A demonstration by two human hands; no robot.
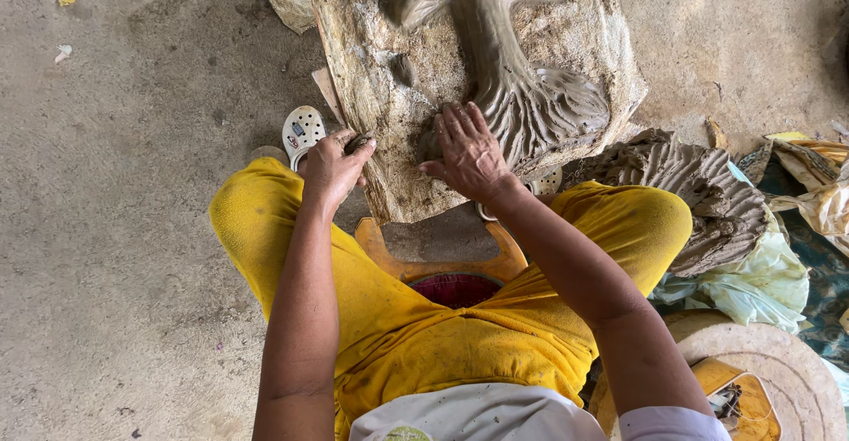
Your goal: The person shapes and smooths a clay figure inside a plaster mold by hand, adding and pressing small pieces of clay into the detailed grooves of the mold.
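A grey wet clay relief (513, 69), shaped like a stem with fanned ribbed parts, lies on a mud-smeared board (389, 96). My right hand (467, 151) lies flat with fingers spread on the lower left of the clay, pressing it. My left hand (334, 165) rests at the board's left edge, its fingers pinched around a small dark lump of clay (358, 143). A small separate clay lump (404, 69) sits on the board above.
I sit in yellow trousers (265, 246) over a low orange stool (442, 260), white clogs (302, 131) on the concrete floor. A ribbed heap of clay (699, 193) on plastic sheeting lies to the right. A round wooden disc (778, 361) sits at lower right.
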